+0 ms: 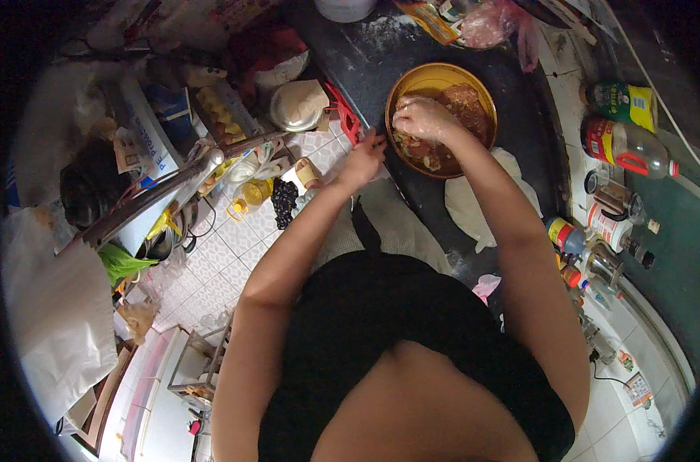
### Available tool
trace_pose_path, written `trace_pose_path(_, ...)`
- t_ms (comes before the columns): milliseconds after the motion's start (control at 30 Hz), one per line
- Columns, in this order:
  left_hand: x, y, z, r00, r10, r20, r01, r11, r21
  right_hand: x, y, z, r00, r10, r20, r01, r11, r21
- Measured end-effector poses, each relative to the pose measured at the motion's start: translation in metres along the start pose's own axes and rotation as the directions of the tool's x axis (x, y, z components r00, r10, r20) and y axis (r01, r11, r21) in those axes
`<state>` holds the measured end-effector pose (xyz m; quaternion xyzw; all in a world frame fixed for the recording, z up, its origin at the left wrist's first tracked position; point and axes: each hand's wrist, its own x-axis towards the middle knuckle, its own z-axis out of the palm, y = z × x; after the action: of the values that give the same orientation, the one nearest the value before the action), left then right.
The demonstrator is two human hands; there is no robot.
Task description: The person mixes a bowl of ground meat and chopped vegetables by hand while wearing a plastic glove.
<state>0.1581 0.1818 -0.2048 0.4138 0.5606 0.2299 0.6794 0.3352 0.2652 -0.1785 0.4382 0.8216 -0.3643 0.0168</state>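
A round yellow-brown bowl (488, 92) stands on the dark countertop (350, 63), holding a reddish-brown minced mixture (465, 110) with pale and green bits. Inside it is my right hand (422, 118), covered by a thin clear plastic glove, fingers bent down into the mixture; whether they grip any of it is not visible. My left hand (364, 159) is at the counter's front edge, left of the bowl, with its fingers bent near a red plastic item (345, 112). Whether it holds anything is unclear. Below the bowl lies a pale cloth or bag (471, 205), partly behind my right forearm.
White powder (393, 29) is spread on the counter near a pink plastic bag (491, 26). Bottles, one with a red handle (632, 161), line the wall side. On the left are a metal rail (159, 185), an egg tray (217, 112) and an oil jug (254, 193) on the tiled floor.
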Motion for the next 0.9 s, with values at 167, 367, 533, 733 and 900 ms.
trace_pose_path(167, -0.007, 0.003, -0.011, 0.997, -0.037, 0.062, 0.029, 0.993, 0.118, -0.036, -0.02, -0.005, 0.986, -0.136, -0.093, 0.115, 0.972, -0.205)
trace_pose_path(367, -0.007, -0.018, -0.02, 0.995, 0.08, 0.056, -0.091, 0.971, 0.222, -0.087, -0.011, 0.014, 0.966, -0.2, -0.165, 0.129, 0.922, -0.366)
trace_pose_path(533, -0.013, -0.006, -0.022, 0.997, 0.013, 0.082, -0.018, 0.998, 0.059, -0.083, -0.017, 0.029, 0.986, 0.098, -0.131, -0.114, 0.986, -0.118)
trace_pose_path(733, -0.008, -0.003, -0.025, 0.999, 0.013, 0.05, -0.013, 1.0, 0.012, -0.097, -0.017, -0.017, 0.994, -0.067, -0.081, 0.064, 0.997, -0.036)
trace_pose_path(900, -0.01, -0.006, -0.03, 0.995, 0.097, 0.024, -0.097, 0.995, 0.011, -0.102, -0.029, -0.014, 0.951, 0.292, -0.105, -0.288, 0.956, 0.048)
